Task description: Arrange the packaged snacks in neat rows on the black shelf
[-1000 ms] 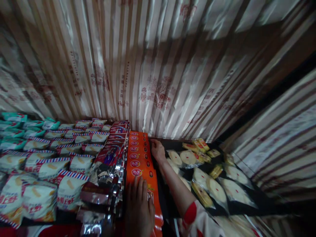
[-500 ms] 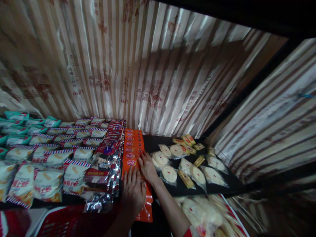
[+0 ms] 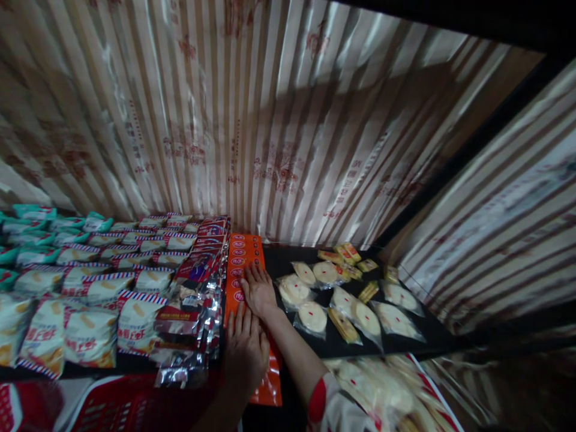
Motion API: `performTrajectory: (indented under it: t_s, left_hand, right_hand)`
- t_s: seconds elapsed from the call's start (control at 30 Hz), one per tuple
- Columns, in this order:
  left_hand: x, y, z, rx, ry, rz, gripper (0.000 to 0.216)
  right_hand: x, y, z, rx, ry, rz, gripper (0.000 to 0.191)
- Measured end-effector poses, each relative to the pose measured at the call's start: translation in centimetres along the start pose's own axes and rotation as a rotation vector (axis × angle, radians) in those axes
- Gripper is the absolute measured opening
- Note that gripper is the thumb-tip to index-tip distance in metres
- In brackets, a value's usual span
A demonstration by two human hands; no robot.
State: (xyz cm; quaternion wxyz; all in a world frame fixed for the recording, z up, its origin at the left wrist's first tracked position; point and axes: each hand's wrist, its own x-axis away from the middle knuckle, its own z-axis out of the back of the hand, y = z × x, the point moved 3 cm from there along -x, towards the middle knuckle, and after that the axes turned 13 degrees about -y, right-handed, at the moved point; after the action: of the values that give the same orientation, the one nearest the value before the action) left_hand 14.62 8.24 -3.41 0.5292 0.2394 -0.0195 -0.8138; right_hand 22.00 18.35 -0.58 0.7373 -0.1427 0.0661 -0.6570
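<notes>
With each grip laid flat, fingers extended, the left hand and right hand seem to be smoothing the orange packets at lower centre, which calls for light, even pressure next.

Red "上虾" on white snack bags

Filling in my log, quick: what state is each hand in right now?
Left hand: open, palm down on the orange packets; no grip visible.
Right hand: open, palm down farther up the same packets; no grip visible.
</notes>
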Motion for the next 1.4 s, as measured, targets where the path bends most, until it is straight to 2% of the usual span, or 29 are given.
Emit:
performTrajectory:
  t_s: [0.13,0.37,0.53,0.77,0.87,0.97,1.07,1.23,1.4]
  left_hand:
    - [-0.1,0.2,-0.1,0.014,-0.007,0.049,0.034]
    - [-0.4,0.3,-0.2,0.027,0.049,0.044,0.035]
    - [-0.6,0.0,-0.8,0.006,0.018,0.052,0.036]
    - [-0.8,-0.4,-1.0,-0.018,-0.026,0.061,0.036]
    - [-0.8,-0.5,-0.8,-0.012,-0.023,0.023,0.036]
    - [-0.7,-0.5,-0.4,0.006,-0.005,0.029,0.039]
    - [-0.8,-0.5,-0.1,0.022,-0.013,0.030,0.041]
    - [-0.7,-0.4,-0.1,0.020,-0.039,0.023,0.041]
    - [-0.6,-0.4,-0.2,0.009,-0.035,0.018,0.042]
  right_hand:
    - [-1.0,0.1,-0.2,0.015,-0.048,-0.022,0.053]
    - [-1.3,0.2,-0.3,0.021,-0.016,-0.009,0.057]
    - [-1.8,0.2,-0.5,0.025,-0.010,-0.019,0.057]
    - [-2.1,0.4,-0.9,-0.052,0.068,-0.020,0.053]
    - [-2.0,1.2,-0.7,-0.183,0.174,0.032,0.049]
    - [-1.1,3.0,-0.3,-0.351,0.325,0.017,0.049]
    - [0.9,4.8,-0.4,-0.442,0.379,-0.057,0.048]
    - [4.7,5.2,-1.0,-0.456,0.323,0.019,0.044]
    - [4.4,3.5,-0.8,-0.340,0.253,0.109,0.045]
